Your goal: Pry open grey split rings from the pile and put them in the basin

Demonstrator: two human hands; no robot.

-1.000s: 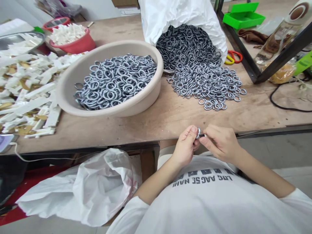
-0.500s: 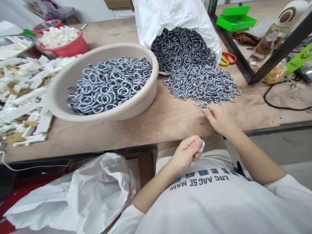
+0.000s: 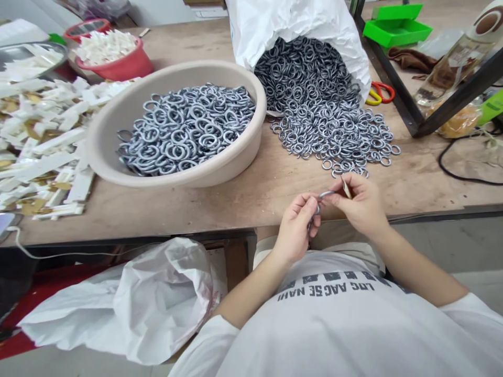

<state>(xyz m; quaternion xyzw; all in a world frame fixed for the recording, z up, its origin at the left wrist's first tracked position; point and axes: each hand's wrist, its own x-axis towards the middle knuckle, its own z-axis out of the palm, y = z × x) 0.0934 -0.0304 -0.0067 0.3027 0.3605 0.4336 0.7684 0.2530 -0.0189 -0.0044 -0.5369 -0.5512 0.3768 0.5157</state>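
Just over the table's front edge, my two hands are close together. My left hand (image 3: pixel 296 228) is closed round grey rings, part of which shows between its fingers. Another grey ring (image 3: pixel 326 193) bridges the gap between the hands, pinched by the fingertips of my right hand (image 3: pixel 363 204). From the right hand's fingers also sticks a small flat, pointed, light-coloured piece (image 3: pixel 346 187); its kind is unclear. Right behind the hands lies a loose pile of grey rings (image 3: pixel 338 133), spilling from a white sack (image 3: pixel 306 21).
Left of the pile stands a beige basin (image 3: pixel 176 180) full of larger grey rings. White plastic parts (image 3: pixel 47 152) cover the table's left side, near a red bowl (image 3: pixel 133 63). Scissors (image 3: pixel 383 93), a black metal frame (image 3: pixel 416 123) and a green box (image 3: pixel 396 34) are at right.
My right hand has drawn back from the pile's edge and now meets my left hand, which has risen. A ring and a flat pointed piece now show at the right fingers. The view has shifted slightly.
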